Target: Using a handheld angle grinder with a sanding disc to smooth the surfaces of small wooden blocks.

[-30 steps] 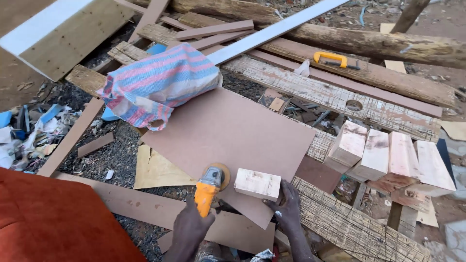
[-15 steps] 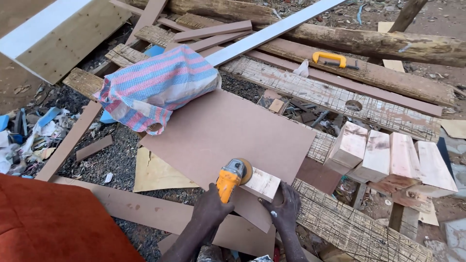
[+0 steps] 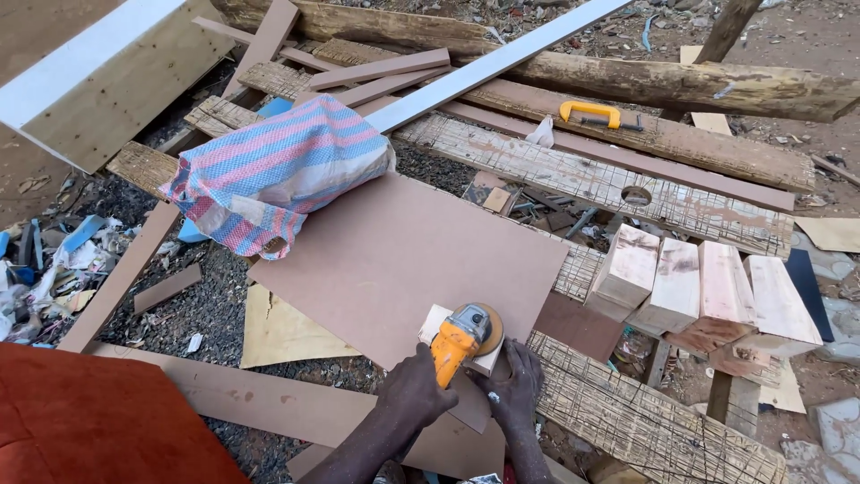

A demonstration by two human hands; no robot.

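Grinder [image 3: 459, 341] moved from beside the wood block [image 3: 437, 324] to on top of it, disc down, probably sanding. Left hand [image 3: 414, 392] wraps the grinder body; right hand [image 3: 517, 387] pins the block on the brown board [image 3: 403, 260], fingers spread.

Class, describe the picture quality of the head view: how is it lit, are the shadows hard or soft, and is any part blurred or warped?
Head view: soft, even daylight, shadows faint, no glare. Left hand and orange angle grinder look sharp; the small wooden block under it too. Wide-angle lens bends the long white plank slightly near the frame edge.
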